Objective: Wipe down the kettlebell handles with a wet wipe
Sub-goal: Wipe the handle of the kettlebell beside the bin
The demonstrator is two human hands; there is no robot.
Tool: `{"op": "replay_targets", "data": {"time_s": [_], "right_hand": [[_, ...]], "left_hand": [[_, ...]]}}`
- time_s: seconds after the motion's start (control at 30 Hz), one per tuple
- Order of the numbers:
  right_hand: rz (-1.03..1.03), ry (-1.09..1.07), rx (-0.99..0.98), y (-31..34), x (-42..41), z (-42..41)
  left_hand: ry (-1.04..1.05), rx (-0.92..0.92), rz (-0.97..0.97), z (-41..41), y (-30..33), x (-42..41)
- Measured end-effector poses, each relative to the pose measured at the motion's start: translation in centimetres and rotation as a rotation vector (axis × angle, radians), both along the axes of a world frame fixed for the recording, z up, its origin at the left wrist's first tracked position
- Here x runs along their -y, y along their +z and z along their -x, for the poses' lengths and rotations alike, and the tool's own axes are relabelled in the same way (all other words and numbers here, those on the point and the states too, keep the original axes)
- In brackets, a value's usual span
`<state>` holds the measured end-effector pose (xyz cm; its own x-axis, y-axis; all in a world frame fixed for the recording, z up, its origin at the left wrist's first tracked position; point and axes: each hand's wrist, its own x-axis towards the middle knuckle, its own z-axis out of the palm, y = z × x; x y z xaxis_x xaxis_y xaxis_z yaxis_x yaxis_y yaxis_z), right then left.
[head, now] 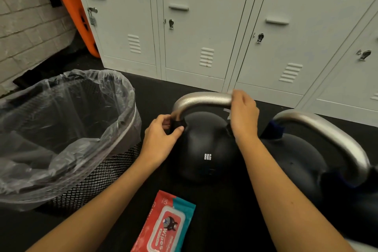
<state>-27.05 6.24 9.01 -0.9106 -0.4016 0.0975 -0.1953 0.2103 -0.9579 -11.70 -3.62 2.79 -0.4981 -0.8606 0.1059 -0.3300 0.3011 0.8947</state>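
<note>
A black kettlebell marked 8KG stands on the dark floor, with a silver handle arching over it. My left hand grips the left base of that handle, fingers curled round it. My right hand is wrapped over the handle's right end; a bit of white wipe shows beside the hand. A second, larger kettlebell with its own silver handle stands to the right. A red and teal pack of wet wipes lies on the floor in front.
A black mesh waste bin lined with a clear bag stands at the left. Grey lockers line the back. An orange board leans in the corner by a brick wall.
</note>
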Motion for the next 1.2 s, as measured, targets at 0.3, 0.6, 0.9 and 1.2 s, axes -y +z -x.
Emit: {"op": "replay_targets", "data": {"time_s": [0.3,0.6,0.9,1.2], "right_hand": [[0.232,-0.135,-0.017,-1.5,-2.1,-4.5],[-0.147,0.425,-0.833,-2.2,2.4,-6.3],[-0.102,0.257,-0.786,-2.2,-1.0,-2.9],[-0.139,0.055,-0.710,-3.6,-0.6,-4.6]], "left_hand": [[0.013,-0.012,-0.020,0.2,-0.2,0.1],[-0.003,-0.020,-0.004,0.2,-0.3,0.1],[0.015,-0.024,-0.024,0.3,-0.5,0.3],[-0.012,-0.003,-0.011,-0.1,-0.3,0.3]]}}
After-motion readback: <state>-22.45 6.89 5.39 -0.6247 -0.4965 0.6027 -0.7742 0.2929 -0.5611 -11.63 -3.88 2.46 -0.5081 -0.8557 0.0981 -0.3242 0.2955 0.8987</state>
